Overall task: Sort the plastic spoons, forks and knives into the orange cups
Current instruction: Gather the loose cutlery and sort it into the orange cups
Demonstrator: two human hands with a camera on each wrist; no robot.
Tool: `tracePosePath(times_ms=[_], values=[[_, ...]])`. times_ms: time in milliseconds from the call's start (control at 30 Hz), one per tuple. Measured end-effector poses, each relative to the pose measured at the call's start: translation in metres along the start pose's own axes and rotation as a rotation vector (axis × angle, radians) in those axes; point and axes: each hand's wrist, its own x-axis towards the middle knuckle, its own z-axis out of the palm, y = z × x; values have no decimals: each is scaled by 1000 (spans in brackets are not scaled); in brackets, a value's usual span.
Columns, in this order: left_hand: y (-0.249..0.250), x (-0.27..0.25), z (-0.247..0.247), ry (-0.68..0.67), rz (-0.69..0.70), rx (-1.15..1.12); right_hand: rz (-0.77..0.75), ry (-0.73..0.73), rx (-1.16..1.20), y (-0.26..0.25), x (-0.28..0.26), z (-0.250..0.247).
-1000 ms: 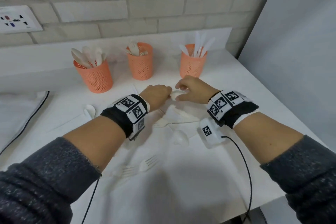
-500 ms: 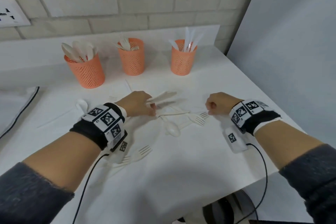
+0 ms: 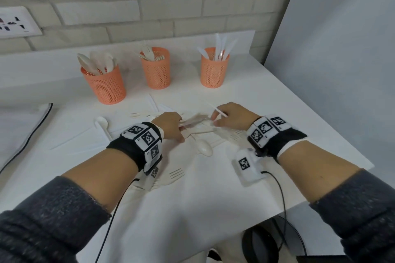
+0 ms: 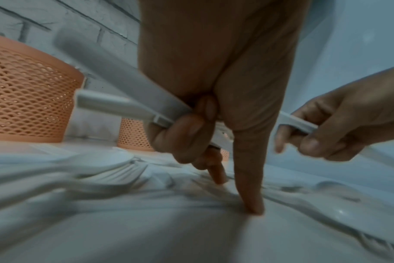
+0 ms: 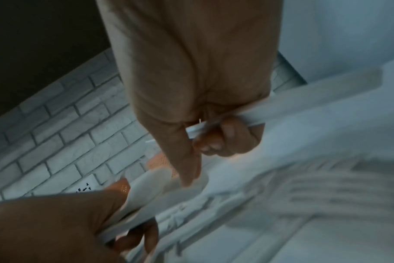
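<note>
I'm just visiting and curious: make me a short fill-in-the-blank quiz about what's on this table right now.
1. The number of orange cups standing by the brick wall is ____.
2. The leftmost cup holds plastic ____.
3. The rightmost cup holds plastic ____.
4. Both hands, left hand and right hand, grip white plastic cutlery above the ____ table.

Missing words: three; spoons; knives; white

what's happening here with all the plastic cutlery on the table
A person is sorting white plastic cutlery into three orange cups at the back of the table; one already holds spoons, one forks, one knives. The left hand grips a couple of pieces, and the right hand holds another. More forks and a spoon lie loose on the table between the hands.
</note>
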Motion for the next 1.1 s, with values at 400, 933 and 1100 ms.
tracePosePath(times_ms=[400,933,1100], values=[[-33,-21,-21,-35,-24,-191,-29,-60,-213,-31,19,33],[5,-57,-28,372,52,-1171,-54,114,550,-115,2,34],[-4,-54,-26,424,-54,-1278,-111,-30,446,-121,-11,39]])
